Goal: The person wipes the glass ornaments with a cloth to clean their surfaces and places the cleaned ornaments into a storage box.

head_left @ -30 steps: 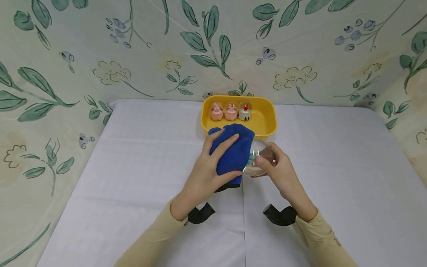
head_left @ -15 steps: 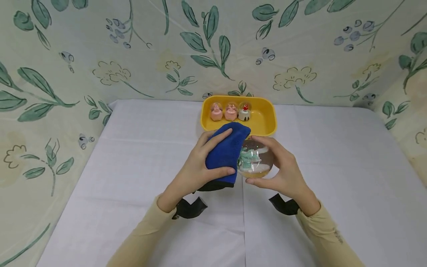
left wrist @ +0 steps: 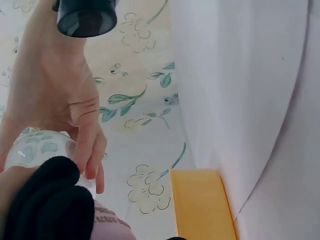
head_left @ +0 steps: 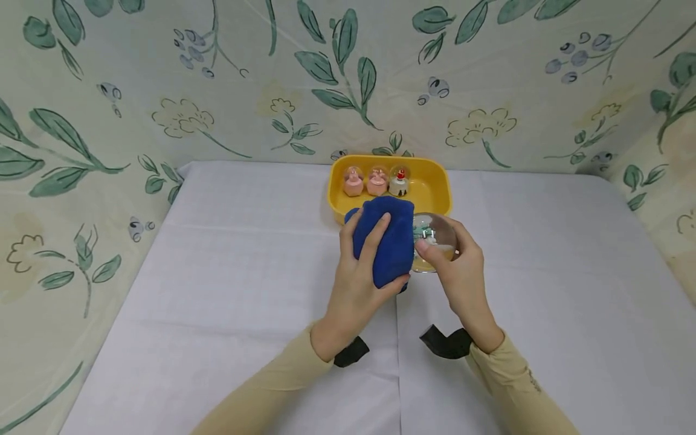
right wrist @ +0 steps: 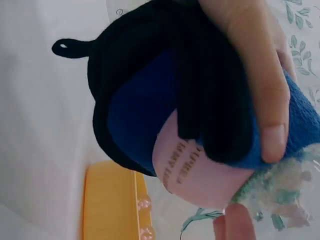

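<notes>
My left hand (head_left: 356, 290) grips a folded blue cloth (head_left: 388, 241) with dark edging and presses it around one end of a snow globe (head_left: 441, 228). Fingers of my right hand (head_left: 464, 275) hold the clear ball from the right, the thumb lying across its near side. Inside the ball are green and white shapes. In the right wrist view, the globe's pink base (right wrist: 200, 175) with gold-coloured lettering shows between folds of the cloth, and a dark hanging loop (right wrist: 70, 48) sticks out from the edging. The head view has the base hidden under the cloth.
Just behind the hands stands a yellow tray (head_left: 432, 187) on the white-covered table (head_left: 244, 272). Along its left and middle sit two small pink globes (head_left: 353, 182) and a white one (head_left: 399, 182) with a red figure. A leaf-patterned cloth (head_left: 380, 72) hangs behind.
The globe turns in my hands: at half a second ago its ball faced front with the right fingers spread wide. Now it sits slightly farther back, and the left hand with cloth has shifted right.
</notes>
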A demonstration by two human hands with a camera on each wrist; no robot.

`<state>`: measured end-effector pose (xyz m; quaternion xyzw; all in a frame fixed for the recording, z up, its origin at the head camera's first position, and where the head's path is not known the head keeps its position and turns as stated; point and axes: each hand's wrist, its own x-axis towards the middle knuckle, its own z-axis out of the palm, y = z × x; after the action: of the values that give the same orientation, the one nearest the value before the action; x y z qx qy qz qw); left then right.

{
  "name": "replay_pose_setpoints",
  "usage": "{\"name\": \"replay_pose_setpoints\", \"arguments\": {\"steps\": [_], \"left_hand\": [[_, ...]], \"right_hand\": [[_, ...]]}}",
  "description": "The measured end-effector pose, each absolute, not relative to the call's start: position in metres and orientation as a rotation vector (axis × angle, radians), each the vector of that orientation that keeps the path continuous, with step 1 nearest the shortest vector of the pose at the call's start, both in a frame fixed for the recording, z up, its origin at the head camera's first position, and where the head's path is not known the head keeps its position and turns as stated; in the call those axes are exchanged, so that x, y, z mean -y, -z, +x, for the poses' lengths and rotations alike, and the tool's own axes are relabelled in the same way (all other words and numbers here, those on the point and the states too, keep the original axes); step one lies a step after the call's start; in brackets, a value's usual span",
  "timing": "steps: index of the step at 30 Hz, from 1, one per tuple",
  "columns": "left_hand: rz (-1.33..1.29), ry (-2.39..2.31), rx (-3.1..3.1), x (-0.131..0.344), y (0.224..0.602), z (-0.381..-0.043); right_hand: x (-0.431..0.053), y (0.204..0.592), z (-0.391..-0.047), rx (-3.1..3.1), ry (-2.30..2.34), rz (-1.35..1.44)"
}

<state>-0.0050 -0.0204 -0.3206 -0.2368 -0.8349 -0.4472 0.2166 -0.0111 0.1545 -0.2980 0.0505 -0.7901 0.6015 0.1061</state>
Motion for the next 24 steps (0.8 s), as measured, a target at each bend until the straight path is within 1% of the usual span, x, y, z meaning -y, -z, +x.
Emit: {"name": "replay_pose_setpoints", "arguments": {"steps": [2,5,7,10,13,19,24], "left_hand": [[-0.632,1.326,2.332,0.023,0.32,-0.008],[-0.59,1.481,2.361,0.032,0.314,-0.012],[-0.587,1.556,2.365,0.037,0.31,-0.014],[-0.608,1.579,2.376,0.042,0.304,-0.014],[-0.6,1.563,2.384,0.041,0.304,-0.012],[-0.563,1.503,2.376,0.038,0.306,-0.009],[-0.586,1.46,2.406,0.046,0.304,-0.008]], "right_hand": [[-0.157,0.296,-0.011,2.407,-1.783,0.219],[-0.162,0.293,-0.013,2.502,-1.74,0.411],[-0.165,0.293,-0.015,2.5,-1.684,0.526],[-0.165,0.293,-0.018,2.409,-1.649,0.602],[-0.159,0.296,-0.019,2.28,-1.744,0.592],[-0.146,0.302,-0.017,2.148,-1.827,0.4],[-0.145,0.3,-0.02,2.067,-1.857,0.399]]}}
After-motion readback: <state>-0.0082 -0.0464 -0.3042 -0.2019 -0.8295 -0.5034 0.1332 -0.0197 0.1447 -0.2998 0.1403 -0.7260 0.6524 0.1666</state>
